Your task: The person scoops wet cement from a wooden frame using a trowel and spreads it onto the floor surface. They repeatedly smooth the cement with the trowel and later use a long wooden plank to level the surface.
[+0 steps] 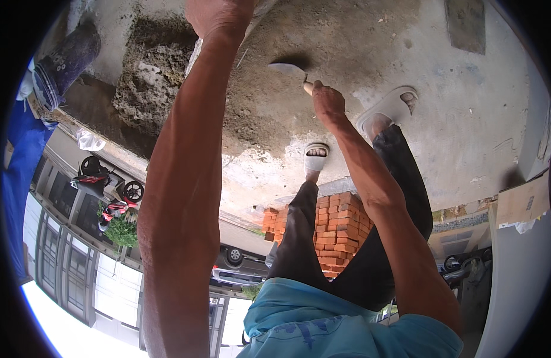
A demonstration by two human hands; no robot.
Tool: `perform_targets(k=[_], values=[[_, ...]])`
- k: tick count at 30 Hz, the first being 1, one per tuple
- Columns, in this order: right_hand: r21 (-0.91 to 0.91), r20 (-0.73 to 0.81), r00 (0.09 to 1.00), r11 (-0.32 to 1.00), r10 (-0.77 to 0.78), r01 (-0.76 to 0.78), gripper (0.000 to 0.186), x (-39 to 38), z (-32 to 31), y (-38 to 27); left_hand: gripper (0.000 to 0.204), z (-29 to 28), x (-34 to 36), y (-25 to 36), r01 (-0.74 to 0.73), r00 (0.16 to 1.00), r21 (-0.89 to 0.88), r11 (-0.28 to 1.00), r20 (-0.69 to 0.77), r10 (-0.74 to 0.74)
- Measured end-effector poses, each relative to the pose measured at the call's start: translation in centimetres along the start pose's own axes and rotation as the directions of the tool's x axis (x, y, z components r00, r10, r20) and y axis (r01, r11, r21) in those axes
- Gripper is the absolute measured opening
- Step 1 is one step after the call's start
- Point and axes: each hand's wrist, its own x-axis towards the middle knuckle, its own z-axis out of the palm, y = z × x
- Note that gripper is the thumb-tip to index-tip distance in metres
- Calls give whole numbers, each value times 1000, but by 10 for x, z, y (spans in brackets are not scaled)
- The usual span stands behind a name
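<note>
My right hand [328,102] is closed around the pale handle of a trowel [286,68]. The blade hangs close over the dusty, sandy-grey concrete floor [269,113], and a dark shadow lies beside it. My left arm reaches far forward, and my left hand [220,17] is cut off by the top edge, so its fingers are hidden. A pale, narrow curved edge [259,17] shows on both sides of the left wrist; what it belongs to I cannot make out. Left of that arm is a rough dark patch of mortar or wet sand [153,74].
A dark bucket [69,65] and a white plastic bag [90,140] are at the left, near a blue tarp [22,179]. Orange bricks [335,230] are stacked by my legs. A motorcycle [108,188] and a car [239,271] stand beyond. At the right is a board [524,200].
</note>
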Motion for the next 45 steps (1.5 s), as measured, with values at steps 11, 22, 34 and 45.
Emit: perform_targets(k=[11,22,34,45], values=[[146,-235,967,988,93,-60,34,-1,-55,25,51,0,-2,-11,-16,995,-18,1000,-95,14],[24,-112,994,1000,11,-8,29,-17,-27,35,50,20,3,-14,-66,993,-48,997,-103,60],[39,68,997,999,-29,27,27,-30,-30,24,53,3,-1,-15,-25,995,40,999,-92,28],[-76,-161,985,996,-61,49,22,23,-65,26,54,4,-2,-18,-63,990,33,997,-128,67]])
